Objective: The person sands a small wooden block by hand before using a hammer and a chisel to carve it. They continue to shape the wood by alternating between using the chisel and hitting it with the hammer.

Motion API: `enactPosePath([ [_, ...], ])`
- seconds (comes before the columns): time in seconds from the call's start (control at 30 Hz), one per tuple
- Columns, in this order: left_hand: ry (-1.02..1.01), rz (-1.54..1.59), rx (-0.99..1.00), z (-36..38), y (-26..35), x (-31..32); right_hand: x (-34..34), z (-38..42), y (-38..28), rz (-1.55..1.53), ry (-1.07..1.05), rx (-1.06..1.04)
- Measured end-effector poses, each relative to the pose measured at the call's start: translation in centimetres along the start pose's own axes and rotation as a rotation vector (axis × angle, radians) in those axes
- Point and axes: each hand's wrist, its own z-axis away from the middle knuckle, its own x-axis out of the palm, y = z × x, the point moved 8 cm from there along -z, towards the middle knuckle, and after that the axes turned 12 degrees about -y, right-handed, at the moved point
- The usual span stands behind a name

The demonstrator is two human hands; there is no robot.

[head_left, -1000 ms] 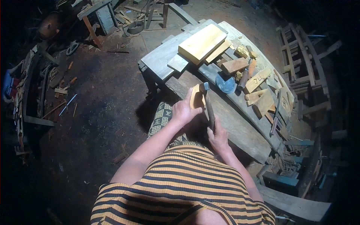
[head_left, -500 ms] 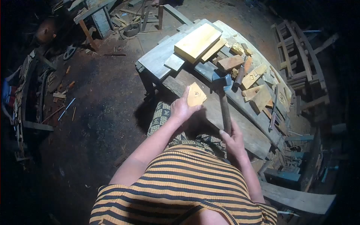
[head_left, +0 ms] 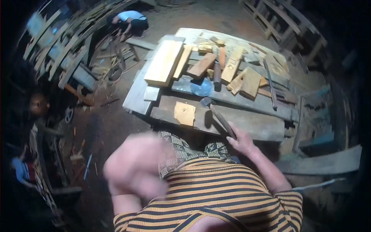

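My right hand [head_left: 242, 140] is wrapped round the wooden handle of a hammer [head_left: 221, 119]. The hammer's metal head [head_left: 206, 101] is over the near plank of the bench, left of the hand. A small flat piece of pale wood [head_left: 184, 113] with a mark or hole in its face lies on that plank, left of the hammer head. My left hand [head_left: 135, 164] is raised close to the camera, left of my body. Motion smears its fingers, and I cannot make out anything in it.
The low wooden bench [head_left: 251, 125] bears a thick pale block [head_left: 164, 63], a bluish round patch [head_left: 201, 88], a wooden plane-like block [head_left: 233, 65], a long dark tool [head_left: 270, 83] and offcuts. A person [head_left: 131, 21] crouches at the back left. Timber racks [head_left: 278, 19] stand behind.
My left hand has let go of the wood piece, which now lies on the bench, and has swung left and nearer the camera. The hammer has tilted left. The view has turned.
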Motion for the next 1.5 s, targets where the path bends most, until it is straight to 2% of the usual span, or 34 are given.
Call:
enactPosePath([
  [0.03, -0.19, 0.094, 0.264, -0.2, 4.0, -0.2, -0.7, 0.5, 0.7, 0.066, 0.042, -0.02],
  [0.07, -0.219, 0.1, 0.262, -0.7, 4.0, -0.4, -1.1, 0.8, 1.3, 0.131, 0.078, -0.049],
  [0.13, -0.282, 0.111, 0.262, 14.3, 11.5, -0.5, -1.3, 1.0, 3.0, 0.253, -0.007, 0.064],
  [0.17, -0.302, 0.113, 0.258, 16.1, 12.1, -1.2, -1.4, 1.1, 3.3, 0.29, 0.053, -0.014],
  [0.23, -0.32, 0.114, 0.249, 16.4, 13.2, -2.0, -2.2, 1.0, 2.9, 0.324, 0.024, -0.017],
  [0.4, -0.351, 0.085, 0.216, 14.4, 15.2, -2.0, -3.5, 0.6, 2.6, 0.337, 0.032, -0.057],
  [0.53, -0.343, 0.034, 0.168, 13.6, 17.1, -1.7, -3.1, 0.7, 3.8, 0.354, 0.029, 0.058],
  [0.6, -0.346, 0.027, 0.16, 11.7, 16.7, -1.2, -3.1, 0.8, 3.5, 0.347, 0.066, 0.008],
  [0.8, -0.352, -0.028, 0.109, 8.1, 16.7, -0.8, -3.2, 0.5, 4.0, 0.247, 0.077, 0.053],
  [0.97, -0.337, -0.055, 0.084, 5.0, 15.5, -0.1, -3.1, 0.3, 3.9, 0.246, 0.095, 0.008],
  [1.5, -0.345, -0.08, 0.133, 4.7, 17.2, 0.7, -2.9, 0.0, 4.1, 0.245, 0.065, 0.008],
])
